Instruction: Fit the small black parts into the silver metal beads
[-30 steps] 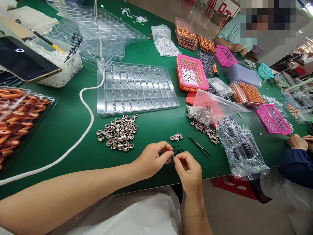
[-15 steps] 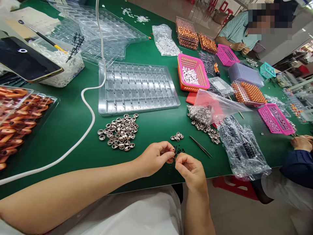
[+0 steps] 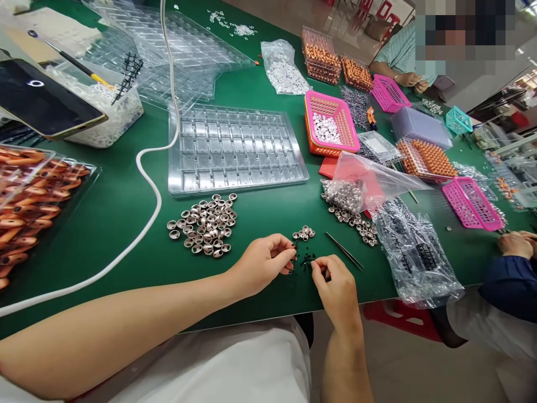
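Observation:
My left hand (image 3: 262, 263) pinches a small black strip of parts at its fingertips, just above the green table (image 3: 126, 235). My right hand (image 3: 335, 288) is a little to the right, fingers curled, pinching something tiny that I cannot make out. Loose small black parts (image 3: 308, 258) lie between the two hands. A few metal caps (image 3: 304, 233) sit just beyond them, and a larger pile of metal caps (image 3: 205, 225) lies to the left. Thin tweezers (image 3: 344, 252) rest on the table to the right of my hands.
A clear compartment tray (image 3: 235, 151) lies in the middle, a white cable (image 3: 146, 179) curves across the left. A bag of caps (image 3: 364, 184), pink baskets (image 3: 331, 123), trays of orange parts (image 3: 29, 201) and a phone (image 3: 42, 106) surround it. Other people work at the right and far side.
My two hands were together at one spot; now they have drawn apart, the right hand moving right and the left lifting slightly toward the few caps.

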{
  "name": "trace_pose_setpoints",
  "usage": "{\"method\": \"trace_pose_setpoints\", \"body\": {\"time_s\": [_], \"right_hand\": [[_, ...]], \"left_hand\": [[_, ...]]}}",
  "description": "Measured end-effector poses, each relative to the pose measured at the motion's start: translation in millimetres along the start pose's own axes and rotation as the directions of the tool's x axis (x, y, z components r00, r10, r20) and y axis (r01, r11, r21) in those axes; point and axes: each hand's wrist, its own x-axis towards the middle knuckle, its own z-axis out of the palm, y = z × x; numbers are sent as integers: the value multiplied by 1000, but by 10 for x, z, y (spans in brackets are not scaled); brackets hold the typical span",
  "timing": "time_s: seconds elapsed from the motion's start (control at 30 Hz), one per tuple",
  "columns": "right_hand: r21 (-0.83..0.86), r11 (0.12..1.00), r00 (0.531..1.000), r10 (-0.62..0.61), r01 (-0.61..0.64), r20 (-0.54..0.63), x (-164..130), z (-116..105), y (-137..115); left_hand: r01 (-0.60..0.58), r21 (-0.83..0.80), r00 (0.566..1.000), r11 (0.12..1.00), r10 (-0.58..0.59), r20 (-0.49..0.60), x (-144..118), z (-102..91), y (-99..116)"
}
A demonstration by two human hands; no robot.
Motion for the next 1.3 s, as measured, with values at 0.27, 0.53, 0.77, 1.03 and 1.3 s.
{"method": "trace_pose_setpoints", "body": {"time_s": [0.27, 0.53, 0.77, 1.03, 1.3], "right_hand": [[221, 975, 999, 34, -28, -23, -108, -67, -185], [416, 892, 981, 128, -178, 143, -120, 50, -345], [463, 845, 963, 251, -266, 95, -114, 127, -330], [605, 748, 937, 349, -271, -11, -99, 145, -370], [839, 459, 948, 252, -293, 193, -63, 206, -243]], "left_hand": [[-16, -4, 999, 1000, 16, -28, 8, 1, -15], [-50, 15, 998, 999, 50, -30, -4, 5, 2], [-73, 26, 997, 997, 72, 9, -19, 7, 40], [-68, 192, 992, 979, 46, 118, -64, 20, 44], [-59, 144, 981, 988, 30, 194, -59, 15, 57]]}}
